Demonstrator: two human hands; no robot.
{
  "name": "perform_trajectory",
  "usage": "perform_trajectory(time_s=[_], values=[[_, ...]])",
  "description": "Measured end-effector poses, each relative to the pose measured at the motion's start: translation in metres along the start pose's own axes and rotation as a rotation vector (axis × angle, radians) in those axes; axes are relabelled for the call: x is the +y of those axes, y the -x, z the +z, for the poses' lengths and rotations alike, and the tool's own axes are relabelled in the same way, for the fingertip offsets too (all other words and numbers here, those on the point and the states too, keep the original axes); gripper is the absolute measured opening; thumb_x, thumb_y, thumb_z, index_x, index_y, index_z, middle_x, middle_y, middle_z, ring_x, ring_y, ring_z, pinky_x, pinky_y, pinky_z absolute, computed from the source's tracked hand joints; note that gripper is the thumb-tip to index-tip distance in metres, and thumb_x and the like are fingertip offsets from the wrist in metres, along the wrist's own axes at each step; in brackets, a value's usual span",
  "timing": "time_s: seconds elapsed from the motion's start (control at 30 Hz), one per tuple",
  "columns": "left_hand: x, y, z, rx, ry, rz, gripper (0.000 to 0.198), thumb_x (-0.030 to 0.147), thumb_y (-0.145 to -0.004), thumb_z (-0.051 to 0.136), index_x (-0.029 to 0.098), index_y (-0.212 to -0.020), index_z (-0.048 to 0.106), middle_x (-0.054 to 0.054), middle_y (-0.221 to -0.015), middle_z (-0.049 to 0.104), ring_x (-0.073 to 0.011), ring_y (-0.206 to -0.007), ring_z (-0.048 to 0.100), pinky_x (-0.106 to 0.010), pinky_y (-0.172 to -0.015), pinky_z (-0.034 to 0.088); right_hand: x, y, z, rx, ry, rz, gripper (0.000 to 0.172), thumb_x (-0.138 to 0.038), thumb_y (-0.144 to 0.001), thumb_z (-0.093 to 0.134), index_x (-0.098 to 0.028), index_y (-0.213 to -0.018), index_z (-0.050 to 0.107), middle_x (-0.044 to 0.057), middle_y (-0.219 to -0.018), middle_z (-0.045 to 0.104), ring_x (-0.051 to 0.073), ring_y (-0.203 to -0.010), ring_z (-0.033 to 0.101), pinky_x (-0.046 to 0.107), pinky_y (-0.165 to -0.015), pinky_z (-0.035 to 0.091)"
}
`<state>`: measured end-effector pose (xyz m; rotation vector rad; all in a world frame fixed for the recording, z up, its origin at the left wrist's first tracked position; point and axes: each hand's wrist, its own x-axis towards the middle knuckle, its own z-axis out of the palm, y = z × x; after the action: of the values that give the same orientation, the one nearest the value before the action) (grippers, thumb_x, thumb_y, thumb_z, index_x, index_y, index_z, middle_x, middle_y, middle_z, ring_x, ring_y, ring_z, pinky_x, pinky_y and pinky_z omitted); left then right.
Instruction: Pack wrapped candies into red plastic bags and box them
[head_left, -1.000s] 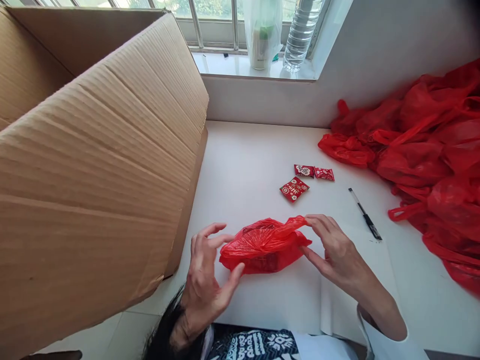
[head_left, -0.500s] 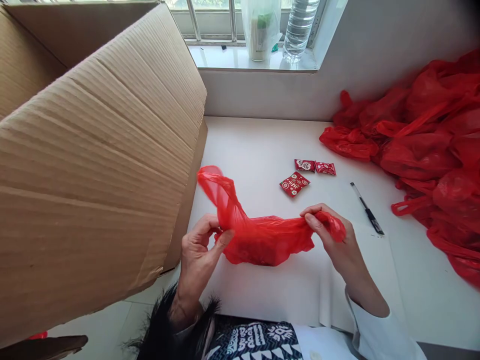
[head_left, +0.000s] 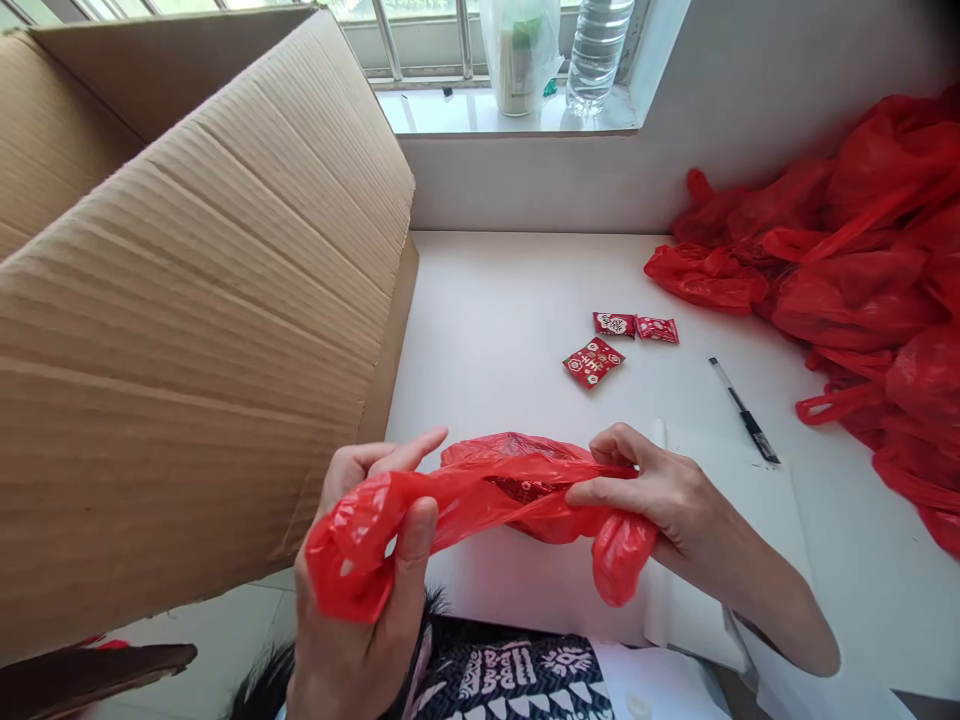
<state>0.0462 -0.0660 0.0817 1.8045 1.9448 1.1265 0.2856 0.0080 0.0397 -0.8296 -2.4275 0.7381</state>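
Note:
Between my hands stretches a thin red plastic bag [head_left: 517, 490], low over the front of the white table. Dark red patterned contents show faintly through its film; I cannot tell what they are. My left hand [head_left: 375, 560] grips one gathered end, with the thumb over it and the index finger sticking out. At the other end, my right hand [head_left: 637, 480] pinches the bag between thumb and fingers, and a loose red bunch hangs below it. Beyond the bag lie a square red packet [head_left: 594, 363] and two small red packets, one at the left [head_left: 614, 324] and one at the right [head_left: 657, 330].
A large open cardboard box [head_left: 225, 330] takes up the left side. Filled red plastic bags [head_left: 847, 290] are heaped at the right. A black pen [head_left: 746, 412] lies near white paper [head_left: 697, 620]. On the windowsill stand a clear bottle [head_left: 598, 55] and a bagged cup [head_left: 517, 70].
My left hand has come down and left, now gripping the bag's end that stuck up before. My right hand has turned and pinches nearer the middle. The bag is drawn out longer.

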Motion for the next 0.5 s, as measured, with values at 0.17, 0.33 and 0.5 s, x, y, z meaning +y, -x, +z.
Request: perform_trajectory(time_s=[0.17, 0.33, 0.5], values=[[0.012, 0.023, -0.015, 0.074, 0.307, -0.363, 0.016, 0.038, -0.09, 0.057, 0.031, -0.101, 0.066, 0.004, -0.084, 0.067, -0.012, -0.071, 0.063, -0.019, -0.063, 0.052, -0.007, 0.015, 0.009, -0.128, 0.388, 0.075, 0.058, 0.0, -0.069, 0.041, -0.02, -0.122, 0.052, 0.012, -0.109, 0.055, 0.021, -0.078, 0.056, 0.034, -0.062, 0.052], [0.008, 0.029, -0.02, -0.036, 0.858, -0.506, 0.038, 0.038, -0.086, 0.063, 0.039, -0.122, 0.055, 0.002, -0.065, 0.064, -0.0121, -0.039, 0.054, -0.024, -0.035, 0.047, -0.003, 0.024, 0.009, -0.101, 0.616, 0.158, 0.061, -0.003, -0.062, 0.044, -0.016, -0.121, 0.051, 0.021, -0.136, 0.044, 0.034, -0.098, 0.058, 0.053, -0.081, 0.052], [0.039, 0.022, -0.017, 0.053, 0.724, -0.429, 0.05, 0.043, -0.083, 0.067, 0.046, -0.13, 0.05, -0.004, -0.118, 0.066, -0.0139, -0.048, 0.06, -0.034, -0.043, 0.058, -0.008, 0.018, -0.005, 0.049, 0.63, 0.204, 0.055, -0.006, -0.071, 0.049, -0.018, -0.124, 0.052, 0.016, -0.158, 0.014, 0.039, -0.106, 0.057, 0.06, -0.085, 0.048]])
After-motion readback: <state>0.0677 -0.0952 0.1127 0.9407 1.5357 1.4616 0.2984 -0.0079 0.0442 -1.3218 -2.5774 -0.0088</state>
